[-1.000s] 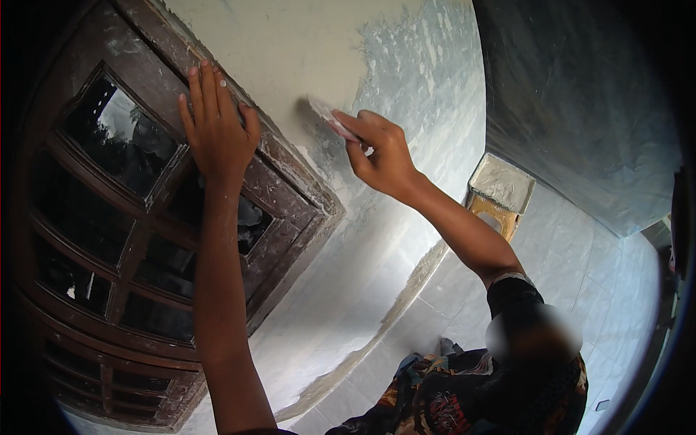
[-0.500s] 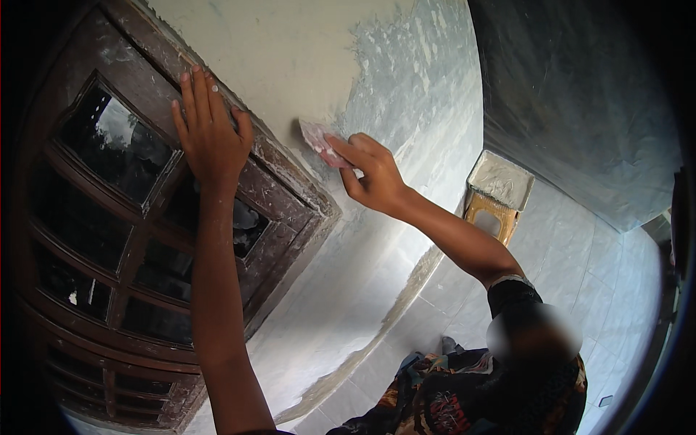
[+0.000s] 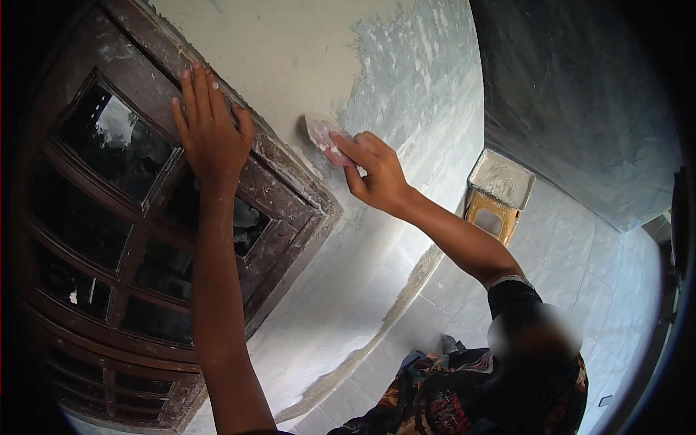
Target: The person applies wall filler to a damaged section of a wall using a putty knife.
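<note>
My left hand (image 3: 213, 138) lies flat with spread fingers against the dark brown wooden window frame (image 3: 286, 190), holding nothing. Between the thumb and fingers of my right hand (image 3: 378, 172) is a pinkish putty scraper (image 3: 326, 139), smeared with white paste. Its blade rests against the wall (image 3: 304, 58), just right of the frame's edge. Beige covers the wall around the blade, while a patchy grey-white coat (image 3: 406, 80) spreads farther right.
A tray of pale putty (image 3: 502, 181) sits on a yellow-brown stool (image 3: 493, 215) by the wall's foot. Dark plastic sheeting (image 3: 573, 94) hangs at the right. Grey tiles (image 3: 558, 254) cover the floor. Glass panes (image 3: 119, 141) fill the brown frame.
My right hand and the scraper have shifted slightly to the right along the wall. My left hand stays in the same spot on the frame.
</note>
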The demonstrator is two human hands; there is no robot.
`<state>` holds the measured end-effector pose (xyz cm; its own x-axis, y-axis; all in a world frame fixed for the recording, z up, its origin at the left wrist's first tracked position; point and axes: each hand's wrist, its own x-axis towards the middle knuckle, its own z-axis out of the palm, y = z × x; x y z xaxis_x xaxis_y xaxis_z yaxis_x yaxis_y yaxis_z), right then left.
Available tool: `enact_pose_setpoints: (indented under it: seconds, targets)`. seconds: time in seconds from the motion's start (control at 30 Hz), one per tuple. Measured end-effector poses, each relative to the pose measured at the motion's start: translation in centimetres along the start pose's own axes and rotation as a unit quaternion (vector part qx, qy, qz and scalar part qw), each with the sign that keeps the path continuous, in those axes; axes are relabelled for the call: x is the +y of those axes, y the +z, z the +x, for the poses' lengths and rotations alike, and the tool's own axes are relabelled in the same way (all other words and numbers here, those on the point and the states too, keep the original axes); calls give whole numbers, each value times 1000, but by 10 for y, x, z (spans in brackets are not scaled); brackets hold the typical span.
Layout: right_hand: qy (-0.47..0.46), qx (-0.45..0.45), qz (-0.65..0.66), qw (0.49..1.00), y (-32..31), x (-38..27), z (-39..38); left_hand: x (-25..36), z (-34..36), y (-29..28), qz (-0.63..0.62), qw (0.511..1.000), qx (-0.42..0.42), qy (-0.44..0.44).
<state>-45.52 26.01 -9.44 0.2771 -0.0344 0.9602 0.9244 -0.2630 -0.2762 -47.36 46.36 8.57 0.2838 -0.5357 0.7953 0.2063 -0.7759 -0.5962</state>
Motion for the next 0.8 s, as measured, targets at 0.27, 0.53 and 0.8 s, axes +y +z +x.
enact_pose_setpoints:
  seconds: [0.27,0.53,0.8]
  targets:
    - [11,104,-134,985,9,78,98,0,0,-2,-7,1000,-7,3]
    - [-11,-40,-22,999,37,-25,-33,-2,-3,-1,0,1000,2,3]
    - [-27,140,-19,990,4,18,54,0,0,-1,-6,1000,-6,5]
